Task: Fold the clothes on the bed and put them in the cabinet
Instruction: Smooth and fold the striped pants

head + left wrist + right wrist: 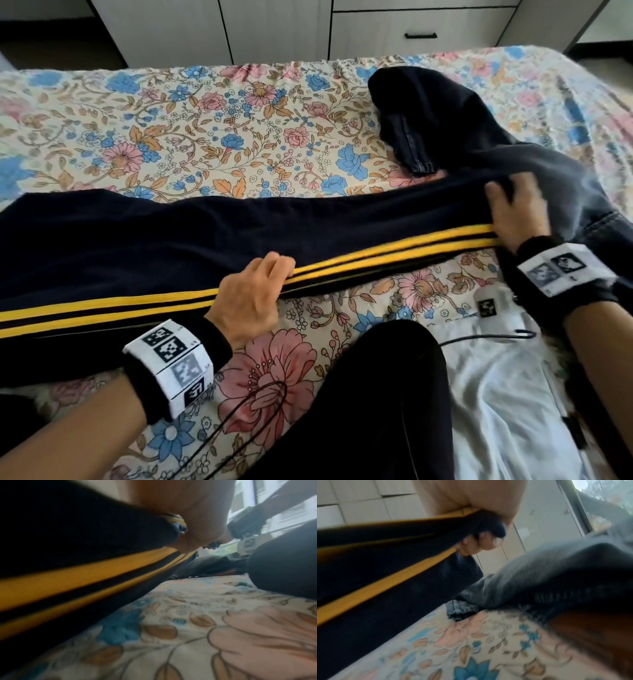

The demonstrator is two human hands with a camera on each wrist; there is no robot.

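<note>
Both hands gripping the navy trousers [171, 233] along the near striped edge: left hand [251, 296] curling its fingers over the seam at mid-length, right hand [517, 214] pinching the same edge further right, the two well apart. Lying stretched lengthwise across the floral bedspread [205, 120], smooth dark knit with two yellow stripes [394, 245] running parallel down the side.

Showing only in the left wrist view: fingertips [181, 528] tucked under the folded edge, fabric bunching into the palm, both stripes [68, 580] seen from below, blurred. Showing only in the right wrist view: fingers [481, 540] closing round the fabric edge, the trousers lifting slightly off the bed there, and a grey denim garment [539, 572] heaped just beside, its stitched hem touching the sheet.

Showing in the head view alone: that same dark denim garment [445, 113] sprawling at the far right, partly under the trousers' end near the right hand; one white garment [507, 394] crumpled at the near right; a kneeling leg in black [376, 394] between the arms; two wrist bands with square printed markers, one per wrist; white cabinet [411, 31] beyond the bed, one black handle on a drawer front.
</note>
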